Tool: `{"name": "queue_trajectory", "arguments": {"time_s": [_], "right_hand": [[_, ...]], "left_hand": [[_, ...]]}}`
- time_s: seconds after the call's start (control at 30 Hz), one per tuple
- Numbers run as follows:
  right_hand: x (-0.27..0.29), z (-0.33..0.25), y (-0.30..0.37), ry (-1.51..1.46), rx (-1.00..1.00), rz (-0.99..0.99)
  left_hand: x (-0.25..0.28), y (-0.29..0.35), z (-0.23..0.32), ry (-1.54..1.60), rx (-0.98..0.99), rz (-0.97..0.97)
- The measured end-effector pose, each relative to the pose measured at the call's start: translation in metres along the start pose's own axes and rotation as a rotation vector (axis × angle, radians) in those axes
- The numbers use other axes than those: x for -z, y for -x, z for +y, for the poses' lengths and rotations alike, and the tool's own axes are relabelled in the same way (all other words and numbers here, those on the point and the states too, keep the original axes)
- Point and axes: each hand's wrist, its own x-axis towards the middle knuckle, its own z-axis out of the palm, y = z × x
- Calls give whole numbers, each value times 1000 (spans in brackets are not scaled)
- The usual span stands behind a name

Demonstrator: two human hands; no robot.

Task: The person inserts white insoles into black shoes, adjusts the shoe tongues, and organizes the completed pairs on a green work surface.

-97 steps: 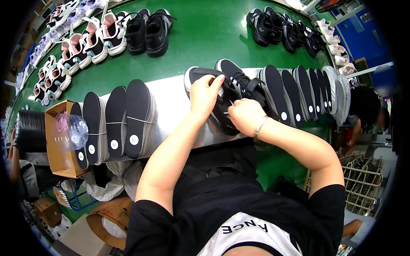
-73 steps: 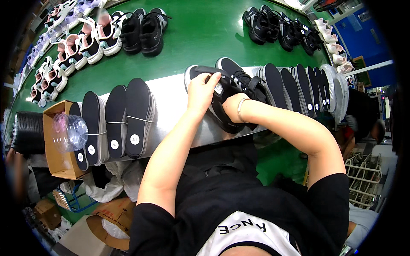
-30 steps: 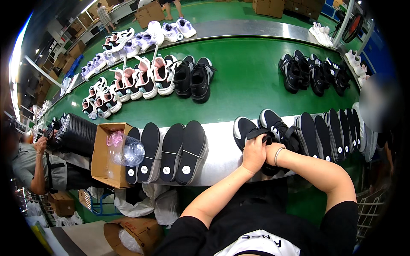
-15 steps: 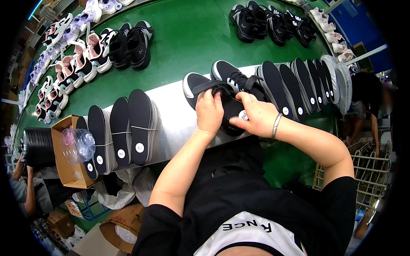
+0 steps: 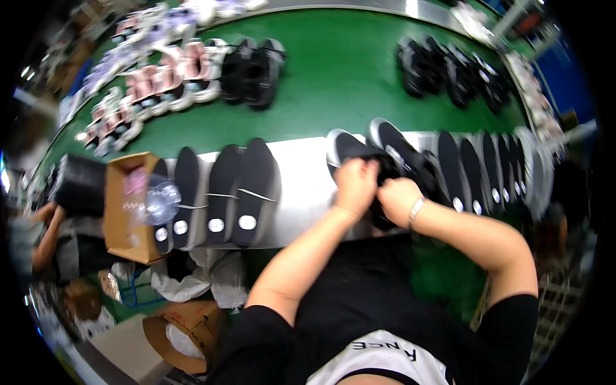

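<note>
A black sneaker with a grey toe [image 5: 343, 146] lies on the metal shelf in front of me, its toe pointing away. My left hand [image 5: 356, 185] grips its upper near the tongue, fingers bent. My right hand [image 5: 399, 200], with a bracelet at the wrist, is curled at the shoe's opening toward the heel. Its fingertips are hidden, so what they pinch does not show. The matching sneaker [image 5: 403, 153] lies close on the right, untouched. The inside of the held shoe is covered by my hands. The picture is blurred by motion.
Stacks of black insoles [image 5: 258, 183], some banded, stand left of the shoes; more insoles [image 5: 451, 168] stand right. An open carton [image 5: 122, 240] holds a clear plastic container [image 5: 162, 200]. Beyond, a green conveyor belt [image 5: 340, 70] carries black sneakers [image 5: 457, 77] and pink-lined shoes [image 5: 167, 83]. Another person's arm [image 5: 48, 240] is far left.
The scene has shifted right and down in view. My right hand has gone from spread fingers to curled, and the white-labelled insole seen at the shoe's opening is now hidden.
</note>
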Motion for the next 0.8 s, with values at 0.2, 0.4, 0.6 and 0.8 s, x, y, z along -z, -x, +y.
{"name": "queue_trajectory", "arguments": {"time_s": [0.2,0.4,0.6,0.8], "right_hand": [[-32,20,-29,-60,-53,-186],[-22,18,-59,3,335,-545],[-29,5,-43,168,-233,-464],[4,-8,-33,308,31,-504]], "left_hand": [[-4,-2,6,107,-76,24],[9,-3,10,123,17,-21],[8,-3,17,210,15,-99],[-2,-13,-17,225,-9,-46]]}}
